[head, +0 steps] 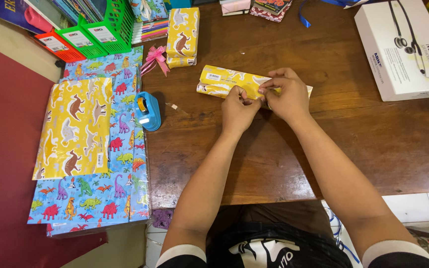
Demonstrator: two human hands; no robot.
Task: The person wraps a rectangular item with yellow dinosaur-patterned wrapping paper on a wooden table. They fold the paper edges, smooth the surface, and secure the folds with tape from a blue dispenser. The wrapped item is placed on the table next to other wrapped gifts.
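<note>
Item: small yellow-wrapped parcel (227, 82), lying on the tabletop (353, 129) at 12 o'clock from the person; judged light, boxy-stiff under thin, crease-prone, slippery paper; left hand (238, 110) and right hand (286, 97) both pinched closed on its right-end flap, the best hold.

We are seeing a yellow dinosaur-print parcel (227, 82), blue dinosaur sheets (100, 198), a blue tape dispenser (147, 110), green baskets (105, 27) and a white box (403, 54).
</note>
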